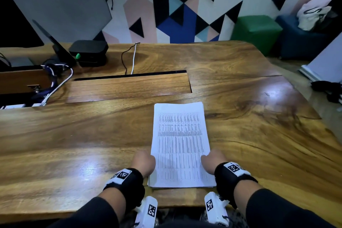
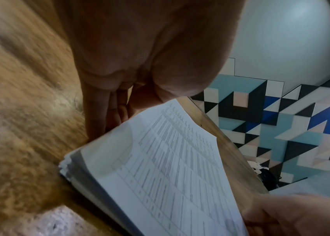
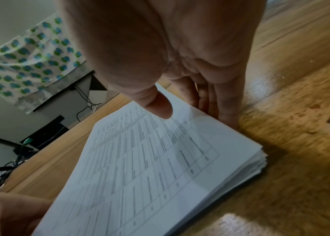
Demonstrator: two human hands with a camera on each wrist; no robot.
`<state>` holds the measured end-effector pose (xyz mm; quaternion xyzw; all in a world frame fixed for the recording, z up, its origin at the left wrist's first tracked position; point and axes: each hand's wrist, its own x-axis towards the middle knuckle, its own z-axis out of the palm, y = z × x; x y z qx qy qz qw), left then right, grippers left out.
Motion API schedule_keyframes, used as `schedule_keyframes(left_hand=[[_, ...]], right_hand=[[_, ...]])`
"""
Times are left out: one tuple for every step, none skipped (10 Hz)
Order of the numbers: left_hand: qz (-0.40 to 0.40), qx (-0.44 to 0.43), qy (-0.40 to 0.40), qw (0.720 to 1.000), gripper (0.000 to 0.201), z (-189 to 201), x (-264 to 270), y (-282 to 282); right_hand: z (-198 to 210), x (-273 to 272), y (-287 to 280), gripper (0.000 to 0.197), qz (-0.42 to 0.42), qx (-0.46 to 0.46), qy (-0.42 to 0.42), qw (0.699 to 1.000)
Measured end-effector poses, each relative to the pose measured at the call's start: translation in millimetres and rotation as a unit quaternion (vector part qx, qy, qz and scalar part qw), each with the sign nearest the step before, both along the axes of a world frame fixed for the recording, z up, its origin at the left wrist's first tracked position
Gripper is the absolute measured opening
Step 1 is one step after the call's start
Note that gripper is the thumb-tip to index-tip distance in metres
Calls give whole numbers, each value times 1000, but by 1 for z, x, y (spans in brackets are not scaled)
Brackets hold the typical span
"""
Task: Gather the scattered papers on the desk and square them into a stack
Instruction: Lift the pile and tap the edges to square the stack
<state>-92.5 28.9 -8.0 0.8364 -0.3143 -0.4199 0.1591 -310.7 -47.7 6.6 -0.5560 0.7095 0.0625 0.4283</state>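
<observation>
One stack of white printed sheets (image 1: 180, 144) lies lengthwise on the wooden desk (image 1: 74, 135), near its front edge. My left hand (image 1: 144, 161) stands against the stack's left long edge, my right hand (image 1: 212, 161) against its right long edge. In the left wrist view my left fingers (image 2: 99, 118) run straight down beside the stack (image 2: 170, 175), and my right hand (image 2: 293, 212) shows at the far side. In the right wrist view my right fingers (image 3: 222, 108) lie straight along the edge of the stack (image 3: 150, 167), with the thumb (image 3: 158, 105) just over the top sheet.
A black box (image 1: 88, 52), a leaning dark panel (image 1: 53, 42) and tangled cables (image 1: 55, 83) sit at the back left. A hinged cable flap (image 1: 129, 87) lies in the desk's middle. A green cube seat (image 1: 257, 27) stands beyond the desk's far right corner.
</observation>
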Motion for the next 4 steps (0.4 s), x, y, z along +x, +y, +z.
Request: schedule_keyframes(left_hand=[[8, 10, -10, 1000, 36, 6, -2, 3], [17, 3, -9, 1000, 40, 14, -3, 7], [8, 8, -15, 1000, 40, 18, -6, 8], [11, -6, -17, 1000, 40, 17, -4, 8]], right_hand=[[-4, -2, -2, 16, -4, -1, -3, 1000], [3, -4, 1, 17, -14, -6, -4, 1000], [0, -3, 3, 17, -27, -9, -19, 999], [7, -4, 4, 13, -28, -24, -21, 999]])
